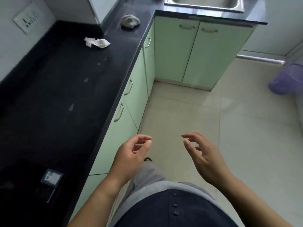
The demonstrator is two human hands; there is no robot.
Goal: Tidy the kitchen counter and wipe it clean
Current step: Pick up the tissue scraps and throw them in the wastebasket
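The black counter [54, 99] runs along my left and turns right toward a steel sink [205, 4]. A crumpled white tissue [97, 42] lies on it at the far end. A bunched grey cloth [130, 21] sits beyond it near the corner. A small dark packet with a white label [52, 177] lies on the counter's near part. Faint pale smears [71, 106] mark the counter's middle. My left hand [132, 154] and my right hand [203, 154] hover over the floor to the right of the counter, fingers loosely curled and apart, holding nothing.
Pale green cabinets [193, 49] with handles stand under the counter. A purple mesh bin [288, 77] sits on the tiled floor at the right. A wall socket plate [27, 18] is at the upper left.
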